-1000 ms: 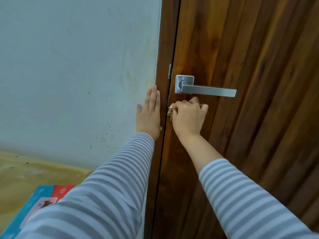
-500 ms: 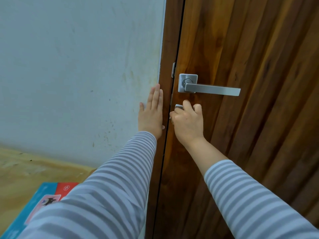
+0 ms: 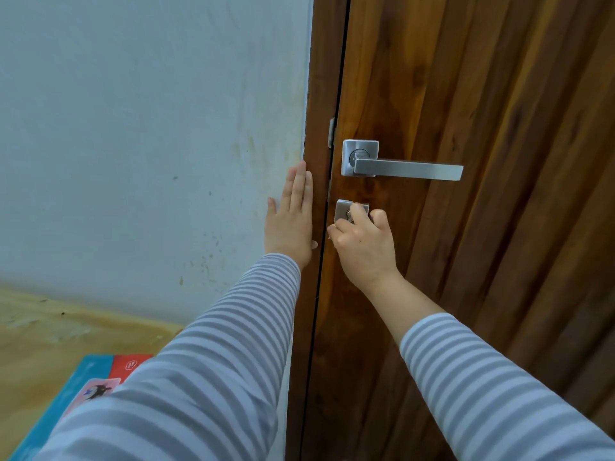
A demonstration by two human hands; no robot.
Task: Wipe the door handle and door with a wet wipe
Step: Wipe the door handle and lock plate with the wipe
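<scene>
A brown wooden door fills the right side. Its silver lever handle points right from a square plate. Below it sits a small square lock plate. My right hand is at this plate, fingers curled and pinching a small part at its centre, probably a key or turn knob, mostly hidden by the fingers. My left hand lies flat on the wall beside the door frame, fingers straight and pointing up. No wet wipe shows in either hand.
A pale, stained wall takes up the left half. A yellowish floor runs below it. A blue and red box lies at the lower left, partly behind my left sleeve.
My right hand has dropped slightly and turned at the lock, uncovering the top of the lock plate. My left hand stays flat on the wall.
</scene>
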